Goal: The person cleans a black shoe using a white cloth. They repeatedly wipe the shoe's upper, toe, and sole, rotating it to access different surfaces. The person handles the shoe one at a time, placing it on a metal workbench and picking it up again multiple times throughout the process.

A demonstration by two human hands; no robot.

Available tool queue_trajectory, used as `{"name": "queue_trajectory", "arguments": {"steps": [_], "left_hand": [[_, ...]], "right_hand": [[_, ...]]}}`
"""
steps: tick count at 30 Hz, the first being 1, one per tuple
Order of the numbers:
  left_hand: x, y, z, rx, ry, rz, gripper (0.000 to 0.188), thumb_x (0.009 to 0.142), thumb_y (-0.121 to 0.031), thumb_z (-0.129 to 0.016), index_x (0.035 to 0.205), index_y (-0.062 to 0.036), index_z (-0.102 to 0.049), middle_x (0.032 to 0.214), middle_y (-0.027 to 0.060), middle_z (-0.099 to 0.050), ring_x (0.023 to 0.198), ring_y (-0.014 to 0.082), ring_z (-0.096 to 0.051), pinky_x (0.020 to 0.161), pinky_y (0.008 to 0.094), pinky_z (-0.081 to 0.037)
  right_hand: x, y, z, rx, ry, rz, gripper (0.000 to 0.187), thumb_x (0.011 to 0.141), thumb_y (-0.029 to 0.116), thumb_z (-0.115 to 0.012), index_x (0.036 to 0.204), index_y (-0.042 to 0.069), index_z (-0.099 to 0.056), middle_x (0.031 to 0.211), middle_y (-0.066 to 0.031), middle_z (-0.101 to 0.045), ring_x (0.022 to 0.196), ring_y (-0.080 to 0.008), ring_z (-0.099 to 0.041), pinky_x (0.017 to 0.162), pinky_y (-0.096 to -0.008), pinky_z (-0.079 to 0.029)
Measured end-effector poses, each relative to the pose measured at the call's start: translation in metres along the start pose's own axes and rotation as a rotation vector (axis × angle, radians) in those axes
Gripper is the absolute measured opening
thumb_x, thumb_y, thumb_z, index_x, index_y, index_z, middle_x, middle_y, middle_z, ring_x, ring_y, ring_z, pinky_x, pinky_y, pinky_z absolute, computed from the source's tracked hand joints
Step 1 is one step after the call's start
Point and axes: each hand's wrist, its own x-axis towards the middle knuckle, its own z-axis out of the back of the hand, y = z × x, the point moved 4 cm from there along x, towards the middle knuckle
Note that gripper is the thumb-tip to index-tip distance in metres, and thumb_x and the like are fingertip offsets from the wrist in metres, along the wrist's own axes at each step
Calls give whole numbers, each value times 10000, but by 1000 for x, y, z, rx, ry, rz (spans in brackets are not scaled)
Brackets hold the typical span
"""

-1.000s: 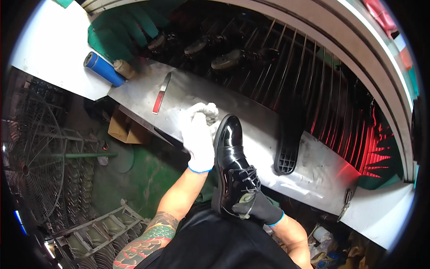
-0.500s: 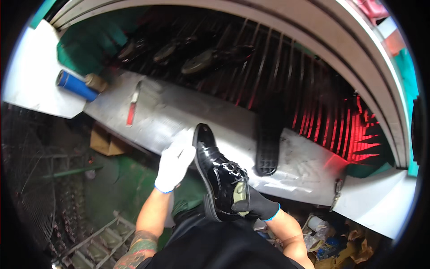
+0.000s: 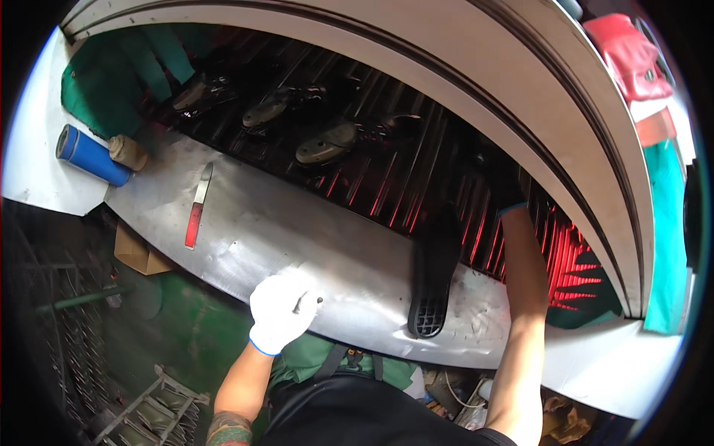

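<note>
A long black sole with a gridded heel (image 3: pixel 429 316) lies on the grey metal worktop (image 3: pixel 253 223), heel toward me, its long axis running away toward the bed of dark rods (image 3: pixel 394 197) and leaning slightly right. My dark-gloved right grip (image 3: pixel 500 181) is nearer, beyond and right of its far end, too shadowed to tell open or closed. My white-gloved left grip (image 3: pixel 281 308), fingers seemingly curled, is left of it; whether it holds anything, I can't tell.
</note>
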Motion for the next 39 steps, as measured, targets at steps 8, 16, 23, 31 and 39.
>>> {"name": "queue_trajectory", "arguments": {"steps": [8,16,23,31,39], "left_hand": [[27,43,-1,-11,33,144,375,797,-17,-760,1164,-59,-693,1036,172,-692,896,361,-682,801,438,-569],[212,97,-47,-99,524,241,795,726,-229,-763,1478,-76,-556,1320,205,-666,1136,350,-703,948,433,-575],[210,62,-61,-920,592,805,644,818,-191,-816,1382,32,-601,1075,138,-742,1008,254,-736,860,383,-599],[1,6,-1,-1928,404,640,1043,837,-223,-876,1680,-185,-264,1666,146,-399,1468,482,-447,1120,812,-367],[-98,-6,38,-1768,97,948,620,1029,-494,-600,1477,-69,-560,1427,145,-595,1297,383,-573,1161,755,-331]], "right_hand": [[-71,28,-58,-1147,-215,359,497,1077,253,-573,1520,36,-512,1489,-198,-574,1391,-336,-541,1181,-463,-434],[-184,80,-74,-483,134,-324,435,1074,217,-582,1468,37,-562,1443,-164,-614,1384,-297,-554,1199,-415,-424],[-196,127,-119,-1074,272,28,503,1027,312,-640,1457,58,-586,1463,-176,-614,1368,-348,-568,1184,-425,-439],[-210,188,-190,-466,37,-141,423,1129,300,-502,1463,50,-571,1440,-110,-632,1312,-212,-612,1118,-366,-480],[-191,232,-220,1263,-10,-530,413,1149,251,-489,1502,38,-517,1446,-98,-621,1307,-196,-605,1172,-374,-463]]}}
